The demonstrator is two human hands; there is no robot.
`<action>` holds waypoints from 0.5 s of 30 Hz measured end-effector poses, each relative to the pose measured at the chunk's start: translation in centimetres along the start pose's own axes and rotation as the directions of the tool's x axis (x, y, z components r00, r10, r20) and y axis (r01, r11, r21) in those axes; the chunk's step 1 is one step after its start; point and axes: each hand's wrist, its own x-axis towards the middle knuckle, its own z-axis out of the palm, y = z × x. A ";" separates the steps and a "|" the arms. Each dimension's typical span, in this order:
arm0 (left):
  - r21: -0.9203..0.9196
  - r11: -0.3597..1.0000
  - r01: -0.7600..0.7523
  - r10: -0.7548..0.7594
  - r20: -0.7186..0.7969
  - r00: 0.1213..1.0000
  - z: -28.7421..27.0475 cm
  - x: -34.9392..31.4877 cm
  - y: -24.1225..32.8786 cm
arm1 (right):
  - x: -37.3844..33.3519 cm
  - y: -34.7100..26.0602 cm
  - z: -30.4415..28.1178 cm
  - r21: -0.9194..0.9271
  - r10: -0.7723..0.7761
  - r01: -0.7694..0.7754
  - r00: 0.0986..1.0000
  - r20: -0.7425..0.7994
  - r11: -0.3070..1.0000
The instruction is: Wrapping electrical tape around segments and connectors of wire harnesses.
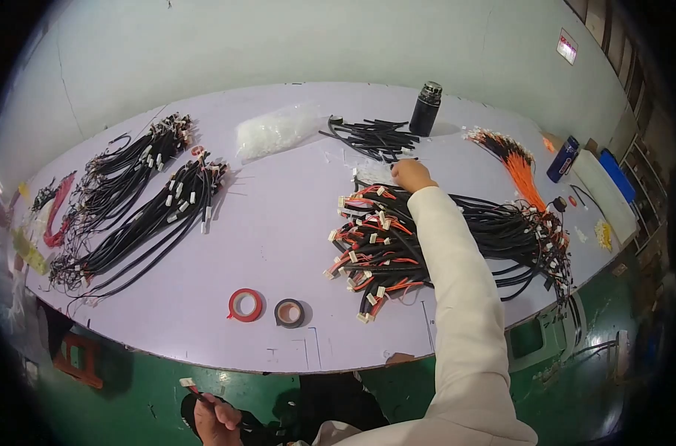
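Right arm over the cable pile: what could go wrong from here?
The white sleeve crosses the cable pile, so it might snag white plugs as the right hand draws back.

The black flask stands upright right by the loose black tubes; a careless sweep there could tip it.

The left hand holds a cable by its plug end, below the table edge in view; it could catch there if lifted.

A small white sign with reddish print is sitting on the pale wall at upper right, its wording seemingly too small to read. Dark drawn lines are marking the counter near its front edge.
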 end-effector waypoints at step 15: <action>-0.018 0.995 0.103 -0.103 -0.027 0.994 0.2 -1.1 -0.6 | -1.6 -1.3 -0.5 0.074 0.028 -0.031 0.999 0.037 0.997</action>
